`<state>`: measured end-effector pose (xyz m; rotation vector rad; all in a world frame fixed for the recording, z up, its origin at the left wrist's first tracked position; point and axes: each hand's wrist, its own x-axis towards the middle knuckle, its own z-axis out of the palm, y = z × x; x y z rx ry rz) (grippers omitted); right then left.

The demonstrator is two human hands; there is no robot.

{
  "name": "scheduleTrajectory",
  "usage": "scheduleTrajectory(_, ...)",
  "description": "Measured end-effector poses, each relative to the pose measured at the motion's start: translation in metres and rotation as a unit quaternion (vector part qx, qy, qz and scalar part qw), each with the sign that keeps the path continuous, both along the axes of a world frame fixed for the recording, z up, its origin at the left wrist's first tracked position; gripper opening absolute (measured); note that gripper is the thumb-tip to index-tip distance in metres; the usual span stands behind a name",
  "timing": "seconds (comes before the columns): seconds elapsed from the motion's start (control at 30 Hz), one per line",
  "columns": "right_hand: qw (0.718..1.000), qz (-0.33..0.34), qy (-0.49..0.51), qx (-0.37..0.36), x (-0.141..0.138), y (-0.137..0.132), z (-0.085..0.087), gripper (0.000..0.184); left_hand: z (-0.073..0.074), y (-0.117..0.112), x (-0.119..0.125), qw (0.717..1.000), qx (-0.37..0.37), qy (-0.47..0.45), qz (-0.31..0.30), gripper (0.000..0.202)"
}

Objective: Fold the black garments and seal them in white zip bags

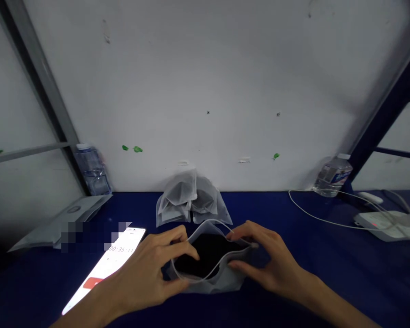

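A frosted plastic pouch (214, 281) lies on the dark blue table (294, 273) in front of me, its mouth spread wide with a black item (207, 255) inside. My left hand (146, 273) grips the pouch's left rim with thumb and fingers. The right rim of the opening is pinched by my right hand (266, 259). Behind the pouch, against the white wall, several filled frosted pouches (191, 200) are stacked in a pile.
A phone (112, 259) with a lit timer screen lies left of my left hand. A grey bag (61, 223) and a water bottle (92, 169) are at the back left. Another bottle (332, 175), a white cable (314, 214) and a power strip (382, 224) are at the right.
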<state>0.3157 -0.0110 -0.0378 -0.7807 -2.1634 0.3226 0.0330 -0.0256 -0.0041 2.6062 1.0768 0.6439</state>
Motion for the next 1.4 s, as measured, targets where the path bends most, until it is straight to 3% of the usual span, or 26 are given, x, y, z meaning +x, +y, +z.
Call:
scheduleTrajectory(0.07,1.000,0.019,-0.002,0.018,0.000,0.001,0.001,0.025,0.002,-0.001,0.000,1.000,-0.009,-0.007,0.005,0.024)
scheduleTrajectory(0.27,0.997,0.045,-0.003,0.070,-0.003,0.003,0.003,0.021,0.000,-0.003,-0.002,0.999,-0.030,-0.010,0.004,0.060)
scheduleTrajectory(0.57,0.994,0.013,-0.042,0.102,-0.005,-0.002,0.001,0.022,-0.007,-0.001,-0.002,0.999,0.029,-0.013,-0.005,0.054)
scheduleTrajectory(0.67,0.995,0.008,-0.045,0.089,-0.006,-0.004,0.002,0.024,-0.010,0.002,-0.001,0.998,0.028,-0.046,-0.012,0.040)
scheduleTrajectory(0.8,0.998,0.041,-0.023,0.050,-0.008,-0.003,0.003,0.014,-0.016,0.005,0.002,0.994,0.045,-0.097,-0.037,0.018)
scheduleTrajectory(0.9,0.998,0.054,0.009,0.026,-0.009,0.000,0.002,0.008,-0.018,0.007,0.003,0.991,0.054,-0.115,-0.051,0.013)
scheduleTrajectory(1.23,0.998,0.038,0.052,0.021,-0.011,-0.002,-0.002,0.007,-0.012,0.007,0.002,0.994,0.051,-0.075,-0.055,0.002)
scheduleTrajectory(1.4,0.999,0.014,0.040,-0.007,-0.006,0.000,0.000,0.013,-0.009,0.005,-0.001,0.998,0.036,-0.055,-0.022,0.004)
